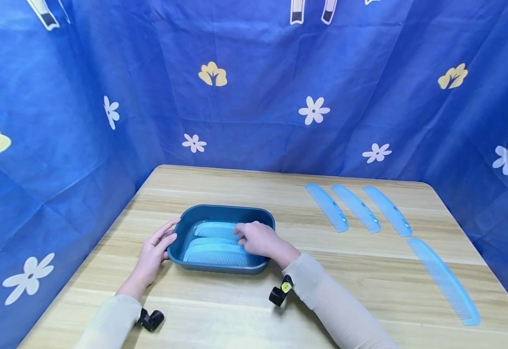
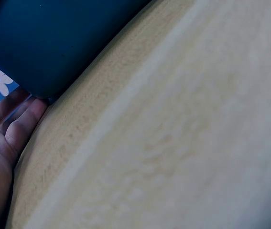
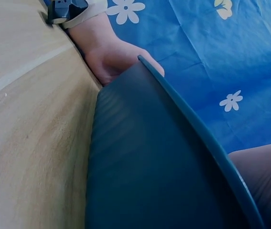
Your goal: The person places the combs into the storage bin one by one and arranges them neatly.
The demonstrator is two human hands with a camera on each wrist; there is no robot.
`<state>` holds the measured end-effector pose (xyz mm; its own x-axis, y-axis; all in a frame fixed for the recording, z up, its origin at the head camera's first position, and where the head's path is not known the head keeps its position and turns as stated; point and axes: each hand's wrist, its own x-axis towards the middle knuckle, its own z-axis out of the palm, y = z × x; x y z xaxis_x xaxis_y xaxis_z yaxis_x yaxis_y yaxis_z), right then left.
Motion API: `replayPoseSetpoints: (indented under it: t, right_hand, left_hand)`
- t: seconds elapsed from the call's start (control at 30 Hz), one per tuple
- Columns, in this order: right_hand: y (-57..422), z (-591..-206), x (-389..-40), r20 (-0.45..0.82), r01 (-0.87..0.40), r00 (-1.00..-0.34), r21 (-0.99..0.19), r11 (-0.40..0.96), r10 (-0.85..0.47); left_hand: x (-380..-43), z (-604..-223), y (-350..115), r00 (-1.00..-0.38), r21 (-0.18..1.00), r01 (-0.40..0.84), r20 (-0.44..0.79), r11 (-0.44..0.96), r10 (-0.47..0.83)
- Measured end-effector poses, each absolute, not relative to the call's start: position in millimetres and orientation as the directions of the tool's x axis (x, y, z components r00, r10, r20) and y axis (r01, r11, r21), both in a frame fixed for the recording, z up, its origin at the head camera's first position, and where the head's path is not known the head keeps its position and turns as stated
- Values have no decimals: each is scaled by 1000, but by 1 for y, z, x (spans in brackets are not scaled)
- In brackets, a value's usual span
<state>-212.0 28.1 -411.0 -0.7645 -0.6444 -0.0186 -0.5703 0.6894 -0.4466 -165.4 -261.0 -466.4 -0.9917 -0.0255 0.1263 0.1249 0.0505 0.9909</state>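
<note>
1. Head view: dark blue tub on the wood-grain surface, long side toward the person.
2. At the tub's left end: left hand, fingers fairly straight, laid against the outer wall. In the left wrist view, fingertips touching the tub's lower outer corner, close to the surface.
3. Over the tub's right end and down inside: right hand, fingers bent, right at the combs. Cannot tell about a pinch on any comb, with fingertips partly hidden.
4. Inside the tub: several light blue combs lying lengthwise, one toward the far wall, others overlapping toward the near wall, teeth facing the near wall. Exact count hidden by overlap and by the right hand.
5. Right of the tub, well apart, roughly level with its far half: first comb, second comb and third comb, slanted side by side.
6. Farthest right of the tub: fourth comb, far end just beside the third comb's near end, toothed edge facing tubward.
7. Toward the person from the tub: pale sleeves, with black devices at both wrists.
8. Behind the tub and to both sides: blue cloth with white flowers and yellow trees.
</note>
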Motion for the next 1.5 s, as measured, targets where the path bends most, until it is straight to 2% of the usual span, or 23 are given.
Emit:
replayPoseSetpoints:
  t: [0.37, 0.6, 0.73, 0.93, 1.17, 1.5]
  right_hand:
    - [23, -412, -214, -60, -579, -759, -393, 714, -648]
    - [23, -413, -210, -13, -606, -722, -472, 641, -692]
    - [31, -406, -207, 55, -611, -719, -525, 593, -693]
    - [50, -389, -206, 164, -598, -739, -605, 525, -653]
    - [70, -382, -205, 198, -519, -800, -703, 487, -566]
    - [85, -384, -203, 279, -504, -835, -734, 455, -474]
  left_hand:
    - [-166, -468, -261, -992, 991, 127, 128, 43, -20]
    - [-167, -469, -259, -993, 992, 116, 117, 55, -22]
    - [-167, -470, -257, -994, 993, 108, 109, 52, -22]
    - [-167, -469, -259, -994, 993, 107, 109, 47, -28]
    - [-167, -469, -260, -993, 993, 112, 113, 38, -22]
    - [-167, -468, -262, -992, 992, 120, 121, 44, -27]
